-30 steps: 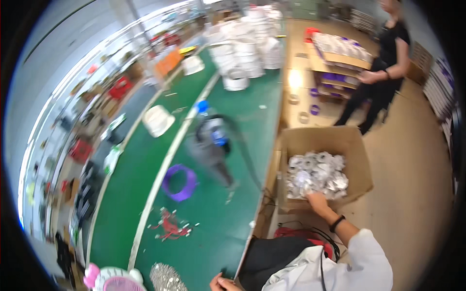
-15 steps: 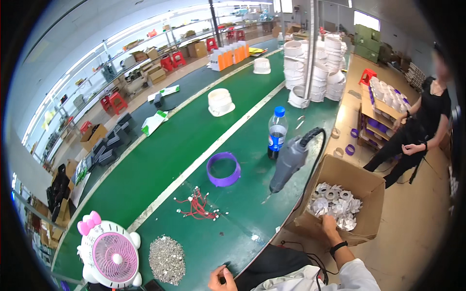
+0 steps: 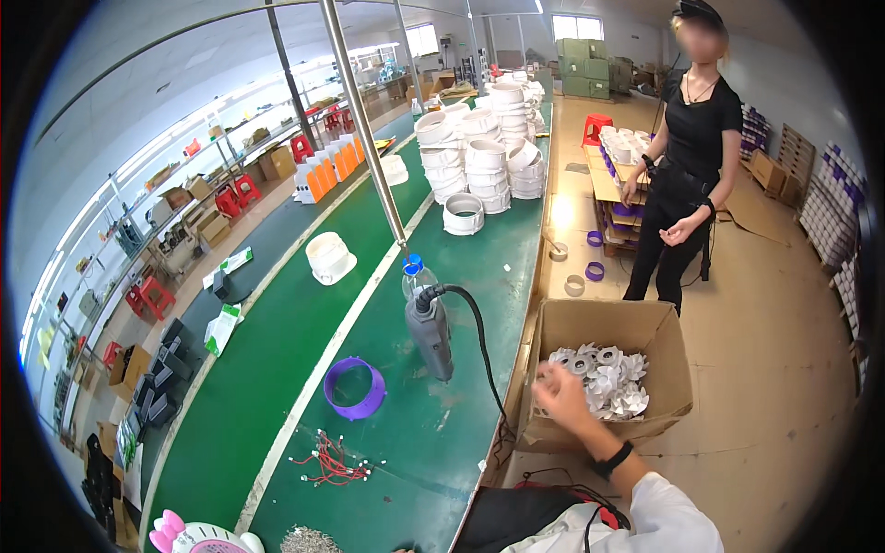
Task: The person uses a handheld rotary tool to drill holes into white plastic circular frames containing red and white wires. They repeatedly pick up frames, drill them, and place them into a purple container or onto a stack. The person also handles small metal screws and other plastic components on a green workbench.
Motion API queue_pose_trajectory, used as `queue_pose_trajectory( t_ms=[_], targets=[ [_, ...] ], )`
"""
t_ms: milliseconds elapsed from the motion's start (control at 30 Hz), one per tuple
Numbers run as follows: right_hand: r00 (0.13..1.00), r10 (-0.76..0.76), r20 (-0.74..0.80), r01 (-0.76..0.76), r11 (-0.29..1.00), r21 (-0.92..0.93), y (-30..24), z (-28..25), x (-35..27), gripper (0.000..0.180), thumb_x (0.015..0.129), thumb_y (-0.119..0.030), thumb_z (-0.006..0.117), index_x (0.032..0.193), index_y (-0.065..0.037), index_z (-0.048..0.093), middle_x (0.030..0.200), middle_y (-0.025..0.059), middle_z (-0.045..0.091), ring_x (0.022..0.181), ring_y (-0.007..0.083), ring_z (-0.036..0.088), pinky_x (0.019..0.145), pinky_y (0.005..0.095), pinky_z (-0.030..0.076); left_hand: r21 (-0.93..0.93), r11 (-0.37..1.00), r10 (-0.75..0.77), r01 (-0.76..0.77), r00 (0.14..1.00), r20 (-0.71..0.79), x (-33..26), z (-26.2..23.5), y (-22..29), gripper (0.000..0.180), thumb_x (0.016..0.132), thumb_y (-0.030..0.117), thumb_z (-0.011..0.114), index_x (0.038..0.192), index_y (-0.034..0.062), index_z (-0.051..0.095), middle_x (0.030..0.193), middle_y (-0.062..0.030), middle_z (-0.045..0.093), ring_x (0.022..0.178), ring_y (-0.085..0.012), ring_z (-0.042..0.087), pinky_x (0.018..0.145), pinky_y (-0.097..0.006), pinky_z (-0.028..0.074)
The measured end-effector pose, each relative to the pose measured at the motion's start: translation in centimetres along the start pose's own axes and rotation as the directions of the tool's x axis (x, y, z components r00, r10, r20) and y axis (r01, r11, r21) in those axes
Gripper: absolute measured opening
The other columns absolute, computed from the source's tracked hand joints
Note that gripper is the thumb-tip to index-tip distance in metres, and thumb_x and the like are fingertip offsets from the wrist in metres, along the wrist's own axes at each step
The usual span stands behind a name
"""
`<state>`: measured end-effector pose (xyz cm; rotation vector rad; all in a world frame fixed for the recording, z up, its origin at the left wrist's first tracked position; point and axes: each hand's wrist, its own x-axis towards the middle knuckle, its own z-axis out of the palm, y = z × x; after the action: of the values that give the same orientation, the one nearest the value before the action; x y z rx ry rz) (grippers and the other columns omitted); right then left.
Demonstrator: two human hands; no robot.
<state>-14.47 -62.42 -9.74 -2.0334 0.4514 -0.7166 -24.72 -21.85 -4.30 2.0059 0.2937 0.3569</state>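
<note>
My right hand [image 3: 562, 396], with a dark band on its wrist, is over the near left side of an open cardboard box [image 3: 645, 426]. White finned fan wheels [image 3: 604, 380] fill part of the box, right beside the fingers. Motion blurs those fingers, so whether they grip a wheel does not show. My left hand is out of the picture. On the green bench to the left hangs a grey electric screwdriver [image 3: 430, 336] with a black cable. Left of it lie a purple ring [image 3: 355, 389] and a bundle of red wires [image 3: 334, 461] with white connectors.
A blue-capped bottle [image 3: 414, 267] stands behind the screwdriver. White plastic collars [image 3: 484, 166] are stacked farther along the bench. Near the lower edge are a pink and white fan [image 3: 207, 536] and a pile of small metal parts [image 3: 309, 541]. A person [image 3: 691, 157] in black stands beyond the box.
The view has swung right and up, shifting the bench leftward. My right hand has risen from among the fan wheels toward the box's left side. My left hand has dropped out of view.
</note>
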Motion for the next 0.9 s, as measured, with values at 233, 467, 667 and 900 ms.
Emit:
queue_pose_trajectory(
  t_ms=[233, 467, 667, 900],
  targets=[
    [0.983, -0.058, -0.174, 0.107, 0.952, 0.285, -12.8, -13.3, 28.7, 0.098, 0.083, -0.007, 0.076, 0.159, -0.011, 0.014, 0.065, 0.0034, 0.063, 0.043, 0.0088, 0.048, 0.039, 0.0260, 0.038, -0.155, 0.983, -0.099, 0.102, 0.995, 0.025, -0.2, 0.4, 0.3, 0.019, 0.093, 0.010, 0.069, 0.107, -0.0038, 0.067, 0.091, -0.0123, 0.071, 0.075, -0.0165, 0.063, 0.069, -0.029, 0.053],
    [0.991, -0.127, -0.045, 0.135, 0.910, 0.391, -16.7, -13.6, 30.7, 0.091, 0.085, -0.013, 0.076, 0.155, -0.005, 0.019, 0.068, 0.0058, 0.066, 0.045, 0.0099, 0.051, 0.039, 0.0268, 0.039, 0.005, 0.999, 0.047, -0.047, 0.972, -0.230, -0.5, 1.3, -0.2, 0.020, 0.093, 0.006, 0.069, 0.110, -0.0036, 0.065, 0.087, -0.0121, 0.069, 0.076, -0.0199, 0.064, 0.071, -0.031, 0.053],
    [1.000, -0.010, 0.012, 0.000, 0.735, 0.678, -13.4, -3.3, 10.4, 0.041, 0.094, -0.010, 0.065, 0.129, -0.007, 0.044, 0.069, -0.0021, 0.054, 0.058, 0.0054, 0.050, 0.050, 0.0208, 0.040, 0.130, 0.992, 0.043, 0.003, 0.937, -0.346, -0.8, 1.8, 2.1, 0.035, 0.105, 0.026, 0.050, 0.086, -0.0007, 0.062, 0.060, -0.0120, 0.060, 0.055, -0.0242, 0.056, 0.058, -0.040, 0.046],
    [0.824, -0.555, -0.115, 0.440, 0.498, 0.747, -15.6, 0.9, -1.8, 0.019, 0.080, -0.001, 0.074, 0.096, 0.001, 0.064, 0.093, 0.0166, 0.071, 0.074, 0.0213, 0.070, 0.064, 0.0292, 0.056, 0.321, 0.947, 0.086, 0.018, 0.948, -0.308, -1.0, 2.3, 2.6, 0.035, 0.102, 0.026, 0.054, 0.081, 0.0010, 0.064, 0.066, -0.0136, 0.063, 0.060, -0.0294, 0.059, 0.058, -0.042, 0.047]
  ],
)
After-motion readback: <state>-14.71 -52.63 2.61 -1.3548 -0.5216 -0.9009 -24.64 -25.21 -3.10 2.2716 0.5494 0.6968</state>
